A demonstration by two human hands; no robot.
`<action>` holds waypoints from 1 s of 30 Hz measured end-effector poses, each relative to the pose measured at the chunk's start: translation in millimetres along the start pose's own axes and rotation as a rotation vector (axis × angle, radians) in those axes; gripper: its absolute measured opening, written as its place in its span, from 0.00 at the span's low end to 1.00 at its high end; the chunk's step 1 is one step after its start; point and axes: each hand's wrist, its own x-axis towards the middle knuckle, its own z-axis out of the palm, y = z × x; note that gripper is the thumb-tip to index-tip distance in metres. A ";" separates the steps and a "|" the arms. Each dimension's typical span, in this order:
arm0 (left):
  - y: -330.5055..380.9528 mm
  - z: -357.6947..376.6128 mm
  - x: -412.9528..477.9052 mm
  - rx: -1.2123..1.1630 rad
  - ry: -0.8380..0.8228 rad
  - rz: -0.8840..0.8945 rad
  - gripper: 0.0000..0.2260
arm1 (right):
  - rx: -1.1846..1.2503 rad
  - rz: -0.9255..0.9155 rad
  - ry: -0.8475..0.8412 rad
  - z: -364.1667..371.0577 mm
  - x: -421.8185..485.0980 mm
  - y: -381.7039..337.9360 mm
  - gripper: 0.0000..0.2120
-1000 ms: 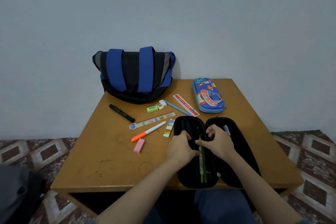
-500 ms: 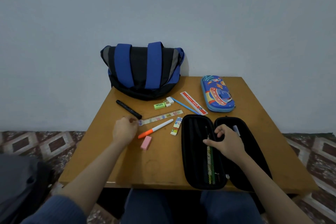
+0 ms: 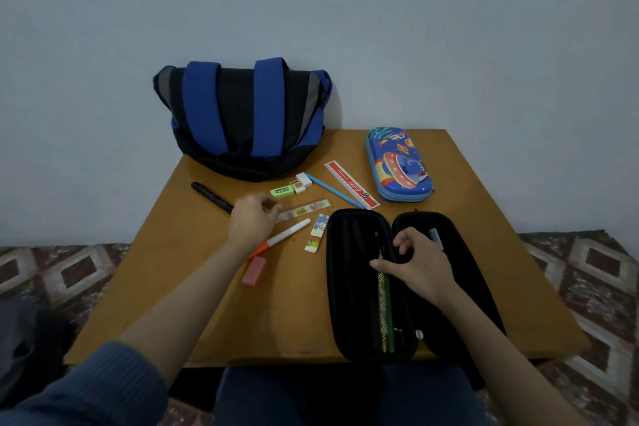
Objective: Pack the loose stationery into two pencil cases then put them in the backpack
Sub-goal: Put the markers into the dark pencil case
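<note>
An open black pencil case (image 3: 349, 290) lies at the table's front right with green pencils (image 3: 384, 308) inside. My right hand (image 3: 420, 264) rests in it, fingers curled over the middle spine and thumb on the pencils. My left hand (image 3: 252, 223) is at the left end of a clear patterned ruler (image 3: 306, 209) and pinches it, though the fingers are blurred. Loose around it lie a black pen (image 3: 207, 193), an orange-and-white marker (image 3: 288, 233), a pink eraser (image 3: 254, 270), a printed eraser (image 3: 316, 233), a green eraser (image 3: 283, 191), white erasers (image 3: 303, 180), a blue pencil (image 3: 332, 188) and a red ruler (image 3: 351, 187).
A blue and black backpack (image 3: 242, 121) stands at the back of the wooden table (image 3: 166, 304) against the wall. A closed blue cartoon pencil case (image 3: 397, 166) lies at the back right. A patterned floor surrounds the table, and my knees are under its front edge.
My left hand left the black case, swung left across the table and settled on the patterned ruler's left end. My right hand stayed in the case.
</note>
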 end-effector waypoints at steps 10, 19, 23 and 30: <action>65.2 63.5 47.2 0.247 -0.277 0.209 0.21 | -0.025 -0.007 -0.011 -2.1 1.5 2.9 0.22; 84.5 74.0 63.8 0.390 -0.306 0.172 0.21 | 0.008 -0.008 -0.017 -0.2 2.8 5.9 0.22; 87.6 74.1 61.6 0.439 -0.230 -0.020 0.11 | 0.013 -0.007 -0.019 -0.9 1.7 4.7 0.22; 93.5 68.4 61.8 0.334 -0.205 -0.206 0.09 | 0.018 0.000 -0.023 -1.0 2.0 4.6 0.22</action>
